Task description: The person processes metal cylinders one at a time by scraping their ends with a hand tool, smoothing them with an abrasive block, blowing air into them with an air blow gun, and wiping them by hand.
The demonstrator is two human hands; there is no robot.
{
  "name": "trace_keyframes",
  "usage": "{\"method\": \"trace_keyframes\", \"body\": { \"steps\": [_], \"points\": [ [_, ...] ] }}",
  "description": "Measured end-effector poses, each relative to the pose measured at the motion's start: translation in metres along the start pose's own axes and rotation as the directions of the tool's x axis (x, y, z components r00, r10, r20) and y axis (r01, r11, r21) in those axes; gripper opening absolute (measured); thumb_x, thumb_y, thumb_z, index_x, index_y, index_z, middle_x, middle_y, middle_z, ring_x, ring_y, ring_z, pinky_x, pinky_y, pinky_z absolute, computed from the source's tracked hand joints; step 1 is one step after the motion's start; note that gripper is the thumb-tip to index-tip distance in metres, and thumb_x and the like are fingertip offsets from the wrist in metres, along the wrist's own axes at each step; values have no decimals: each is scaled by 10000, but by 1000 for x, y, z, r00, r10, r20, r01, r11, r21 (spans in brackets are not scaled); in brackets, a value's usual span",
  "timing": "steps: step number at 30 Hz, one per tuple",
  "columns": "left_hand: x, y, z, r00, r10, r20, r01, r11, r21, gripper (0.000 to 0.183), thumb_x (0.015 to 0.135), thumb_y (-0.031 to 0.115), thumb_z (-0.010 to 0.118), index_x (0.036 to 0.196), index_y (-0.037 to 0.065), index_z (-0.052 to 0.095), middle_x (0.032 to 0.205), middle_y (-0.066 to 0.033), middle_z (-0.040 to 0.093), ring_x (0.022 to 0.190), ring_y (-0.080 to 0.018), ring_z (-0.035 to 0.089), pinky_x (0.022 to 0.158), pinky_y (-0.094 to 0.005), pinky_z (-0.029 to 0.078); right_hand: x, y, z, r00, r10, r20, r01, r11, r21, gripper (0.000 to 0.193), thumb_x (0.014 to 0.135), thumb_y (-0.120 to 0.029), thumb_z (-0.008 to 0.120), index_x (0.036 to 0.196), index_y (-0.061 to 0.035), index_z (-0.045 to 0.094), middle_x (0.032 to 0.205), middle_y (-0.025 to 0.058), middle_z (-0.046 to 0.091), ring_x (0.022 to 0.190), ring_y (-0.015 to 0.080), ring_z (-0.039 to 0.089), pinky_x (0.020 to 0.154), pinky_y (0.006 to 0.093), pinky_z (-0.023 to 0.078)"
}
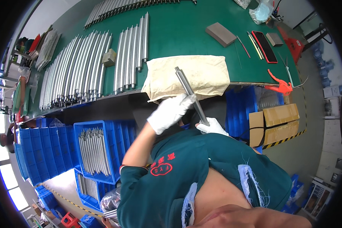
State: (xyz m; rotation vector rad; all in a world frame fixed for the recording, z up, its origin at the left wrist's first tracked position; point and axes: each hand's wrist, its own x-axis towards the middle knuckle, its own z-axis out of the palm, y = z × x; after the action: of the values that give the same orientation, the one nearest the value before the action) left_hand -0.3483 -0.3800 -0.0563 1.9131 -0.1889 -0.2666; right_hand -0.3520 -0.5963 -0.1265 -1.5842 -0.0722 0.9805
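A shiny metal shaft [186,84] with a stepped narrow tip slants across the front of my body, its far end over a cream cloth [207,72] folded at the table's front edge. My left hand [171,113], in a white glove, is closed around the shaft's middle. Gripping the near end is my right hand [213,127], also gloved in white and partly hidden by the shaft. To the left of the cloth, several similar shafts [131,57] lie side by side on the green table [174,36].
A larger row of shafts [74,66] covers the table's left, with a small block [109,57] beside it. Right of the cloth are a grey block [220,34], a red-edged phone [265,47] and red-handled pliers [279,83]. Blue crates [105,150] and a cardboard box [280,121] stand below.
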Motion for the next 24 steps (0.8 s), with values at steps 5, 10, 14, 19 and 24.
{"method": "trace_keyframes", "body": {
  "steps": [5, 10, 14, 19, 24],
  "points": [
    [24, -21, 75, 943, -331, -37, 124, 453, -883, 442, 946, 475, 370, 896, 49, 476, 676, -59, 538, 676, -203, 612, 655, -331, 510, 10, 12, 4, 992, 52, 119, -77, 972, 223, 171, 880, -203, 614, 793, -69, 554, 596, -54, 441, 503, 36, 380, 453, 212, 308],
    [29, -32, 76, 939, -343, 18, 180, 446, -877, 438, 940, 486, 381, 859, 66, 477, 622, -20, 477, 538, -138, 535, 526, -268, 472, 20, 33, -6, 946, -15, 322, -148, 867, 475, 216, 868, -255, 626, 963, -83, 536, 698, -25, 473, 638, 80, 466, 571, 231, 384],
    [28, -34, 75, 934, -357, 1, 186, 484, -855, 435, 941, 490, 376, 855, 76, 480, 622, -12, 474, 539, -101, 522, 506, -230, 456, 15, 21, -4, 939, -64, 337, -209, 674, 708, 381, 824, -308, 668, 1083, -88, 496, 881, 28, 525, 840, 149, 546, 718, 271, 464],
    [29, -36, 76, 942, -334, 1, 180, 506, -844, 423, 944, 483, 369, 875, 77, 465, 621, -37, 482, 571, -158, 552, 606, -306, 506, 19, 33, -11, 926, -71, 372, -228, 679, 698, 440, 819, -342, 661, 1123, -75, 489, 928, 44, 536, 889, 180, 559, 785, 320, 477],
    [29, -33, 78, 951, -309, 12, 164, 471, -867, 403, 951, 462, 365, 912, 72, 458, 643, -41, 493, 595, -170, 571, 653, -336, 523, 20, 44, -12, 911, -83, 403, -274, 608, 745, 425, 834, -382, 625, 1089, -59, 519, 982, 61, 554, 939, 209, 560, 856, 362, 459]
  ]
}}
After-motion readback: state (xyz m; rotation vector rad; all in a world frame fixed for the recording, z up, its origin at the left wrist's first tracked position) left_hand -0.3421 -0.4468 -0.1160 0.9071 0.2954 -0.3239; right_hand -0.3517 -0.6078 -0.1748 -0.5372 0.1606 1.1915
